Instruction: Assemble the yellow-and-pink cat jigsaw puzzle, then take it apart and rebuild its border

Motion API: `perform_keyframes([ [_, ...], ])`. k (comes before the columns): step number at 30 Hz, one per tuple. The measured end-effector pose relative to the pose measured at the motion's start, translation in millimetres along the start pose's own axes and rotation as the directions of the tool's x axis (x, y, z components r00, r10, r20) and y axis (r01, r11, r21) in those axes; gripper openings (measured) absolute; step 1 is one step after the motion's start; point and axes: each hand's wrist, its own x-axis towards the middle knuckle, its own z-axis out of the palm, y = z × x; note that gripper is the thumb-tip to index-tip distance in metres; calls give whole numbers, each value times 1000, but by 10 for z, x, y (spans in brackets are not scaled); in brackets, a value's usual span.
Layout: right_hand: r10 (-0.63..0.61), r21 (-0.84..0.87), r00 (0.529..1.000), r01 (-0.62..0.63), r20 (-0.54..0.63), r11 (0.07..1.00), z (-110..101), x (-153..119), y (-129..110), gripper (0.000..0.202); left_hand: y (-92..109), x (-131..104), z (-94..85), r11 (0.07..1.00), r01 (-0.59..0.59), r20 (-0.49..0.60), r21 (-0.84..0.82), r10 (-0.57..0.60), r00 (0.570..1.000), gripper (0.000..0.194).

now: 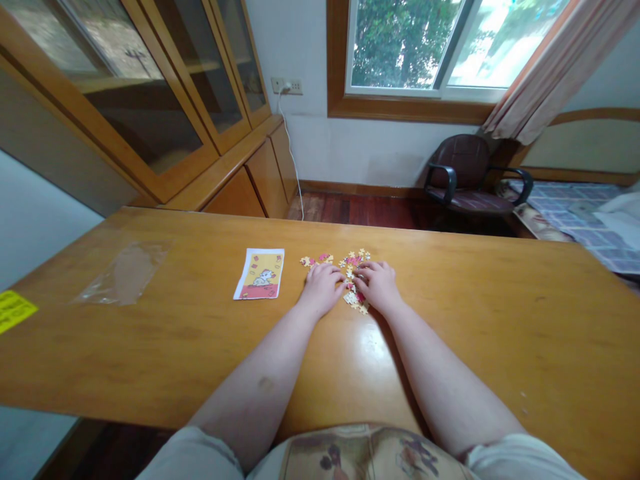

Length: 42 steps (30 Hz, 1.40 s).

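Note:
Small jigsaw pieces (356,301), yellow, pink and pale, lie loose on the wooden table (475,313). My left hand (323,288) rests palm down at the left side of the pile, fingers bent a little and apart, fingertips touching pieces. Opposite it, my right hand (379,285) lies over the pile's right side with its fingers spread; some pieces under both hands are hidden. No piece is visibly lifted. Left of my left hand is a picture card (260,273) with a white cartoon animal on yellow and pink.
A clear plastic bag (125,273) lies flat toward the table's left end, near a yellow label (16,311). Past the far edge stand a glass-door cabinet (210,143), an armchair (465,170) and a bed (575,207). A white cable (290,143) hangs from the wall socket.

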Motion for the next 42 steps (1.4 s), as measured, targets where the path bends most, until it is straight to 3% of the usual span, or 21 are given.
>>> perform_keyframes([
  [14, 91, 144, 996, -87, -23, 986, 0, 27, -15, 7, -21, 15, -46, 991, 133, -68, 21, -132, 989, 17],
  [19, 290, 66, 942, -283, -167, 957, -84, 37, 63, 13, -34, 15, -54, 989, 135, -74, 56, -131, 989, 19],
  [23, 380, 41, 906, -379, -185, 924, -110, 36, 115, 13, -43, 4, -48, 980, 184, -105, 72, -176, 979, 19],
  [29, 351, -4, 913, -360, -208, 933, -86, 23, 122, 14, -36, -7, -33, 997, 64, -45, 34, -63, 997, 27],
  [35, 328, -59, 925, -345, -193, 937, -94, 14, 102, 15, -33, 2, -79, 980, 195, -64, 46, -192, 979, 24],
  [42, 117, 23, 991, -116, -63, 993, -37, 14, 69, 27, -13, 2, -54, 997, 71, -36, -5, -71, 997, 27],
])
